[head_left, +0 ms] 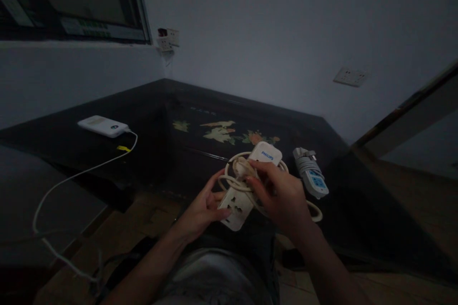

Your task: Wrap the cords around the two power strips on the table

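Observation:
A white power strip [234, 221] with a blue PHILIPS mark at its far end is held tilted over the near part of the dark table. My left hand [202, 209] grips the strip's near left side, thumb on the socket face. Its pale cord [232, 182] is looped around the middle of the strip. My right hand [279, 190] pinches the plug [242, 167] at the cord's end, above the strip. A loop of cord sticks out to the right below my right hand. Close by on the right lies a second power strip [317, 183], with blue sockets and a grey cord wrapped around it.
On the left of the dark table [143, 105] lies a white power bank [103, 126], its white cable [71, 177] hanging off the near edge. A yellow tag [123, 148] is beside the cable. Wall sockets [350, 76] are behind, and a window [78, 0] is at upper left.

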Demonstrator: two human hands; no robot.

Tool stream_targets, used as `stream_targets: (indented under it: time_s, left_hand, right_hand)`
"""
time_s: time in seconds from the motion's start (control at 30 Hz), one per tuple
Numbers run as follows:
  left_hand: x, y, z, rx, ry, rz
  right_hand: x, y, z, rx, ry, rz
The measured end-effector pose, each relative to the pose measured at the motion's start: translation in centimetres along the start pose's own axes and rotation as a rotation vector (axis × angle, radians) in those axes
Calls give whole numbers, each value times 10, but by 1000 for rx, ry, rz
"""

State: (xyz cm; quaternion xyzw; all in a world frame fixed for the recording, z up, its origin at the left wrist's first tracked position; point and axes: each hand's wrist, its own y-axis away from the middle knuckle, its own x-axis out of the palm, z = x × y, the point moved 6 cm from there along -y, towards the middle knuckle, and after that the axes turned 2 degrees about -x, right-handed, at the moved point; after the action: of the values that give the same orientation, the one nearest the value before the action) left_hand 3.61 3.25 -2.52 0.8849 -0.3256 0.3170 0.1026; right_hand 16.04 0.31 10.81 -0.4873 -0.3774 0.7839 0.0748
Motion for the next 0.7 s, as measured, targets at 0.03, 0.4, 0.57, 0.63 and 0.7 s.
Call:
stream_targets:
  time_s: [0.03,0.4,0.57,0.63,0.7]
  left_hand:
    - [0,-1,2,-21,16,20]
    - [0,-8,-1,-29,-99,22]
    - [-3,-9,-1,-28,-129,-37]
    - [-4,-9,1,-25,-143,-55]
    - [-5,-9,2,-1,-172,-70]
  right_hand:
    - [1,0,1,-9,5,-1]
    - [15,-4,-5,-86,-14,-24]
    - [19,-4,-5,-76,-66,-29]
    - [21,-4,-6,-70,-67,-24]
    - [23,-4,-8,-59,-52,-27]
